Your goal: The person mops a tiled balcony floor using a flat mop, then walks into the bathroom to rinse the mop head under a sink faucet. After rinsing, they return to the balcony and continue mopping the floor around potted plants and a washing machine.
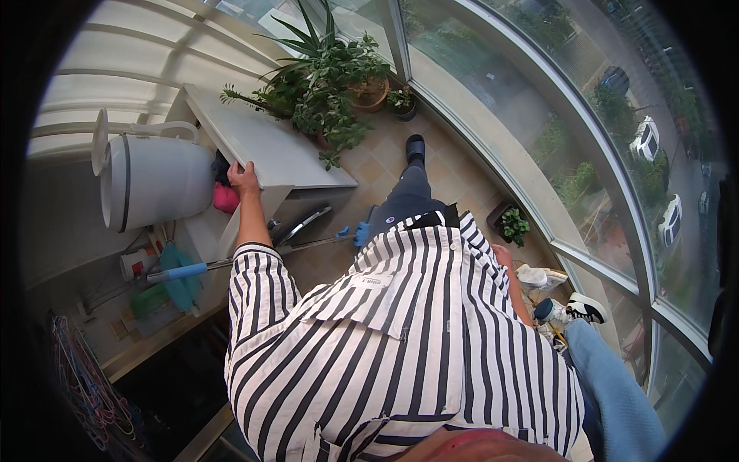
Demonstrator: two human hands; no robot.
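Observation:
My left hand (245, 178) rests on the edge of a white cabinet top (260, 138), beside a pink cloth bundle (226, 198) and a dark item. Just beyond these lies a large white lidded bucket (156, 179) with a handle. Below the cabinet top is the round door of a front-loading washing machine (306, 222). A mop with a blue grip (185, 271) and a metal pole leans by my left arm. My right hand (501, 254) hangs at my side, partly hidden by the striped shirt; whether its fingers hold anything does not show.
Potted plants (335, 81) crowd the far corner, and a small potted plant (512, 225) stands by the window wall. Shoes (586, 307) and hanging blue denim (612, 387) are at the right. Clothes hangers (92, 381) hang at the lower left, near a teal item (180, 277).

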